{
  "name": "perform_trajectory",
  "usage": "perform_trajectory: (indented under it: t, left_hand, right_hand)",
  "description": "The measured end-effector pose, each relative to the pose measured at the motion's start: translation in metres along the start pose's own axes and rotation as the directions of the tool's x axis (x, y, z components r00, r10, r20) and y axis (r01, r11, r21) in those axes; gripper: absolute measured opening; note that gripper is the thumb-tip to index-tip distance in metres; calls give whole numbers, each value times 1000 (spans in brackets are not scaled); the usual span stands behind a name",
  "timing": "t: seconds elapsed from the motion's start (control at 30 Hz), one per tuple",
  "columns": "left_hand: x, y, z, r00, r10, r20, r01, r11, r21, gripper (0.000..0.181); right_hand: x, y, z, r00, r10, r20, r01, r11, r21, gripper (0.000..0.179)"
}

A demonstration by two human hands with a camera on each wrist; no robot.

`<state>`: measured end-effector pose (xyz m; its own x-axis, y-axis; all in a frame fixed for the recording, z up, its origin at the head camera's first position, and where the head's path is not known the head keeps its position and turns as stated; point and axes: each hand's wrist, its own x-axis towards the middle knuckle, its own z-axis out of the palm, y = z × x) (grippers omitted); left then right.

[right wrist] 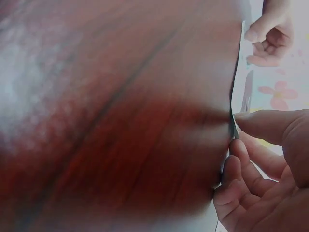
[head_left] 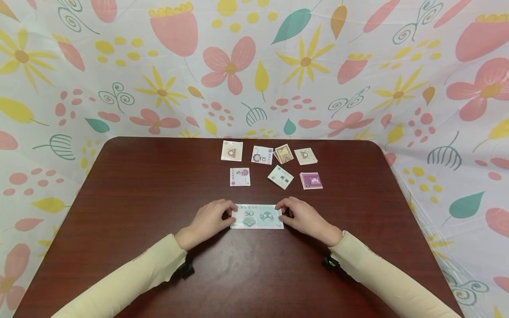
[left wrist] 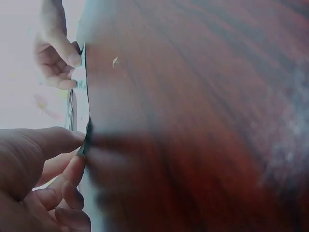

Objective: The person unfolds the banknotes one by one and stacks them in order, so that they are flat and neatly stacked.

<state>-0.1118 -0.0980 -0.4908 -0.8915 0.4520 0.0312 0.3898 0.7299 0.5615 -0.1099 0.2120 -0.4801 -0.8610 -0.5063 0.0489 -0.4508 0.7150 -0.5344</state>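
One pale green 50 note stretches flat over the dark table — left hand pinching its left end, right hand pinching its right; beyond it, seven other notes lie in two loose rows — four behind, three in front.

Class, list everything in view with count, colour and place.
50 note: one, pale teal, centre.
Back-row notes: four visible, cream, white, tan, far side.
Middle-row notes: three visible, lilac, pale green, purple, nearer.
Table: one, reddish brown, beneath.
Floral cloth: count unclear, mostly white, behind and beside.
Sleeves: two, cream, foreground.
Wrist pieces: two, black, by the sleeves.
Left hand: one, fingers pinching the 50 note's left end.
Right hand: one, fingers pinching its right end.
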Motion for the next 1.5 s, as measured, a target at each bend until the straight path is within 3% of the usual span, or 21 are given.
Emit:
perform_trajectory:
  t: [0.47,0.67,0.9,1.17,1.33,1.5]
  left_hand:
    - [-1,-5,1,1000,21,-15,-21,1000,20,22]
    - [6,-10,-6,997,46,-66,-45,999,27,14]
    - [36,-29,-25,987,-14,-161,4,998,-60,8]
    - [82,-59,-40,957,-165,-238,139,983,-123,16]
    - [105,-72,-46,931,-257,-260,217,961,-172,18]
    - [121,-74,-47,914,-330,-234,304,942,-141,24]
  right_hand:
    - [-3,2,0,999,25,26,-24,1000,-16,35]
    - [-3,2,0,999,17,31,-16,1000,-22,36]
    - [-4,2,-1,999,17,28,-16,1000,-24,36]
    - [-6,4,2,1000,10,21,-9,1000,-25,36]
    - [-6,3,1,1000,-4,13,4,1000,-24,36]
    - [-6,3,0,1000,-14,7,14,999,-32,36]
